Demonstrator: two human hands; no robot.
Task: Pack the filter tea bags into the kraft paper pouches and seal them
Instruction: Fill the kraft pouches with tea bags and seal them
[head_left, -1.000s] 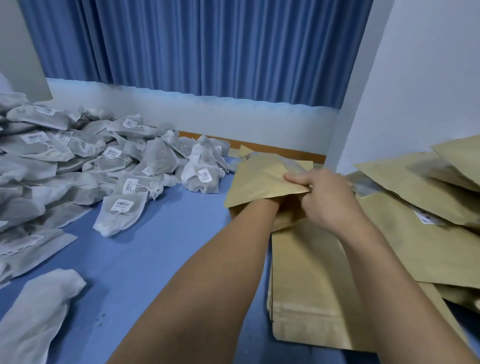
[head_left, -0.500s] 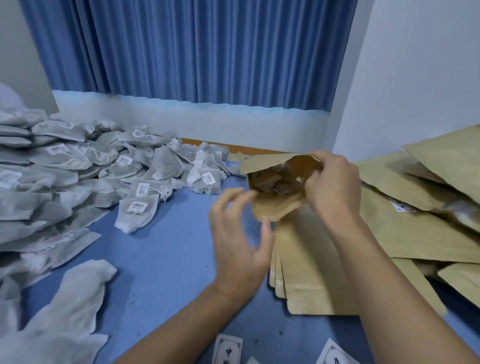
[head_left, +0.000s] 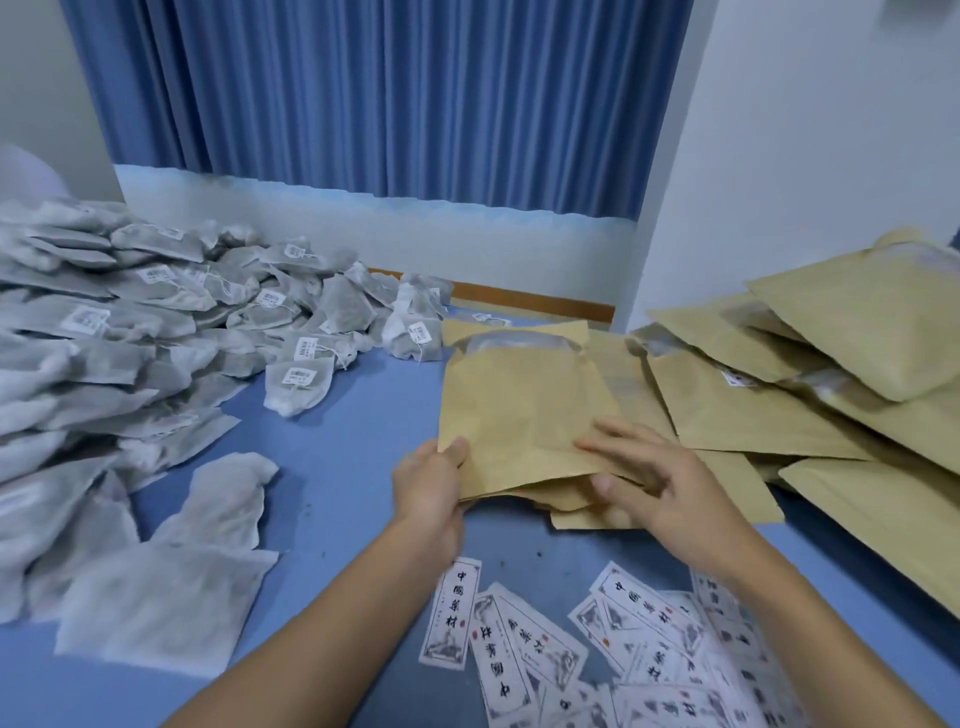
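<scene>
A kraft paper pouch (head_left: 511, 405) lies flat in the middle, its open mouth pointing away from me and a translucent window showing near the top. My left hand (head_left: 428, 486) pinches its near left corner. My right hand (head_left: 660, 478) rests on its near right edge, fingers on top and thumb underneath. More flat kraft pouches (head_left: 727, 483) lie beneath it. A large heap of grey filter tea bags (head_left: 156, 332) with small white tags covers the left side. One tagged tea bag (head_left: 297, 382) lies nearest the pouch.
A pile of filled kraft pouches (head_left: 841, 364) is stacked at the right against the white wall. White labels with black characters (head_left: 582, 654) are scattered on the blue surface (head_left: 343, 447) near me. A blue curtain (head_left: 389, 104) hangs behind.
The pouch was held up and open, my left hand inside it, then pulled out. Now the pouch lies flat on the stack with both hands at its near edge.
</scene>
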